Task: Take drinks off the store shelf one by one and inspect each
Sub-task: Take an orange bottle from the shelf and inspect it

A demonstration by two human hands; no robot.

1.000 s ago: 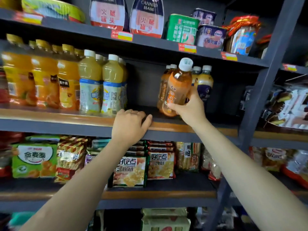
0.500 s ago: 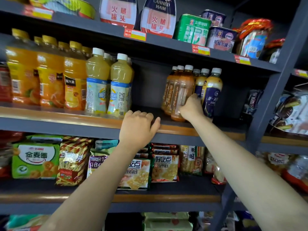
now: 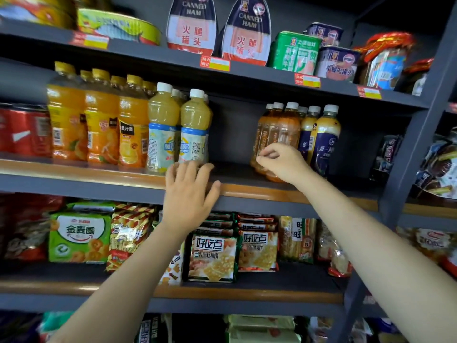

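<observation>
the tea bottle stands upright at the front of the middle shelf, in a tight group of orange-brown bottles with white caps. the right hand is just in front of its lower half, fingers loosely curled, thumb and forefinger close together near the label; i cannot tell whether they pinch the bottle, only touch it, or are apart from it. the bottle's base is hidden behind that hand.

the left hand lies relaxed with straight, spread fingers over the shelf's wooden lip, holding nothing, its fingertips just below two pale yellow bottles with blue and white labels.

on the same shelf, from the left: red cans, blurred; orange juice bottles with yellow caps in rows; the pale yellow ones; a bare gap; the tea group; then navy-label bottles touching the tea group's right side.

the top shelf holds a flat tin, two oval ham tins standing on edge, a green tin, and stacked meat tins. price tags sit along its front edge.

the lower shelf holds snacks: a green packet, a striped bag, and cracker packs side by side.
</observation>
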